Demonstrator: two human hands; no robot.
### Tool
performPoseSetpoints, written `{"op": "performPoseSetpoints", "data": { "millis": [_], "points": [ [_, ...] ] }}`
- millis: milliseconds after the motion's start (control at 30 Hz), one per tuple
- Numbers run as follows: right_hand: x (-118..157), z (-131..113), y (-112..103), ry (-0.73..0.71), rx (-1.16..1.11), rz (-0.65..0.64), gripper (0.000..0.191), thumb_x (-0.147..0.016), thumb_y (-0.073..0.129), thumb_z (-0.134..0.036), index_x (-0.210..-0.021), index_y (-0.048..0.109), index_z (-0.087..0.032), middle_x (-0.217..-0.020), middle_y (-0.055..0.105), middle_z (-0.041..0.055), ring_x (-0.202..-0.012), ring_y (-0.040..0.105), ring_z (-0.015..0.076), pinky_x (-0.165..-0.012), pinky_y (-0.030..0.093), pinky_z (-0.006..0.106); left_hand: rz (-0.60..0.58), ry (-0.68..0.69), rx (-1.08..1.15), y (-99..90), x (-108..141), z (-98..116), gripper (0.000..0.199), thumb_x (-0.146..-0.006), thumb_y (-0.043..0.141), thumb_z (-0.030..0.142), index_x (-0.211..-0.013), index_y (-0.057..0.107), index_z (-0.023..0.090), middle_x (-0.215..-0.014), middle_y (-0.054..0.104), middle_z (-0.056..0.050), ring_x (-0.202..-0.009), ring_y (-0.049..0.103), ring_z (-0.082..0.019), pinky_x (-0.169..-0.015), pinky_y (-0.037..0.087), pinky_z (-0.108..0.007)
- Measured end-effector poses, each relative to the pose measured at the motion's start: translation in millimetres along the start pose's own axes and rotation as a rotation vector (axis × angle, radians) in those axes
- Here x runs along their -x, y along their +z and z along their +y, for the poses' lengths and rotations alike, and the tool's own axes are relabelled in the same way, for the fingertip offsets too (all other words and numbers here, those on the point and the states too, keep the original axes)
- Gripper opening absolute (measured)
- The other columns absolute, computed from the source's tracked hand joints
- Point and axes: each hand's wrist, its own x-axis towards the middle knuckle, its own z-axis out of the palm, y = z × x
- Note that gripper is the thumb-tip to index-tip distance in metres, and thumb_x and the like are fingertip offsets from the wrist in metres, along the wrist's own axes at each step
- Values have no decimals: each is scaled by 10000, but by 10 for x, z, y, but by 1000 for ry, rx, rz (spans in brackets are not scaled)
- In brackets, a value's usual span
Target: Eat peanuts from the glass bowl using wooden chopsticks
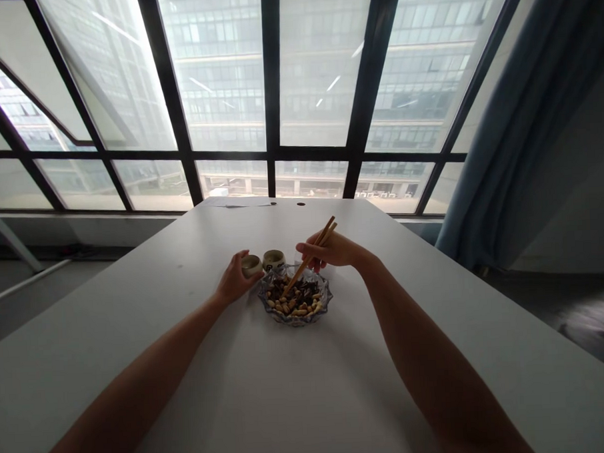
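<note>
My left hand (234, 281) is wrapped round a small pale cup (251, 264), just left of a glass bowl (296, 318) with a jagged rim. A second small cup (273, 258) with dark markings stands behind the bowl, to the right of the held one. In the bowl lie peanuts (300, 311) and darker pieces that look like seeds (305, 292). A pair of wooden chopsticks (308, 258) is gripped in my right hand (328, 249), above the bowl's right side. Their tips point down into the bowl's contents; whether they pinch anything is too small to tell.
The bowl and cups are on a long white table (299, 400) that reaches to the windows. Two dark round holes, one a cable hole (301, 204), are near its far edge. A blue curtain (508, 124) hangs at the right, and a white metal frame (12, 236) stands at the left.
</note>
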Motion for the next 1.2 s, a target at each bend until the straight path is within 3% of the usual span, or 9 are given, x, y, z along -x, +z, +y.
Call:
{"op": "performPoseSetpoints", "data": {
  "millis": [300, 633, 900, 1067, 1200],
  "points": [
    [13, -19, 13, 0, 53, -95, 469, -801, 730, -607, -695, 718, -150, -601, 694, 34, -530, 655, 132, -506, 530, 224, -70, -107, 19, -25, 24, -27, 874, -719, 753, 600, -1407, 396, 194, -1202, 682, -154, -1060, 688, -297, -945, 544, -487],
    [-30, 5, 16, -11, 8, -104, 433, -794, 754, -564, -696, 699, -146, -604, 694, 35, -523, 660, 135, -507, 542, 227, -101, -178, 64, -56, 29, -18, 954, -682, 771, 613, -1429, 409, 143, -1235, 683, -193, -1126, 680, -330, -988, 527, -496],
    [22, -34, -58, 1, -28, -77, 448, -774, 769, -583, -716, 705, -143, -612, 707, 35, -530, 679, 139, -504, 550, 224, -124, -190, 58, -77, 0, 15, 879, -685, 759, 609, -1373, 461, 150, -1224, 685, -173, -1129, 673, -328, -992, 523, -483],
    [13, -57, -27, -2, -65, -52, 559, -827, 654, -680, -739, 715, -131, -602, 705, 47, -513, 673, 131, -492, 542, 221, -120, -188, 56, -68, -6, 40, 853, -686, 761, 599, -1356, 470, 160, -1186, 696, -155, -1100, 681, -320, -975, 531, -474],
    [-1, -71, 9, -16, -43, -43, 520, -820, 684, -651, -754, 714, -136, -619, 710, 41, -530, 679, 131, -509, 551, 227, -114, -176, 77, -60, -6, 48, 838, -686, 758, 601, -1343, 479, 161, -1148, 708, -145, -1061, 695, -311, -949, 545, -463]
  ]
}}
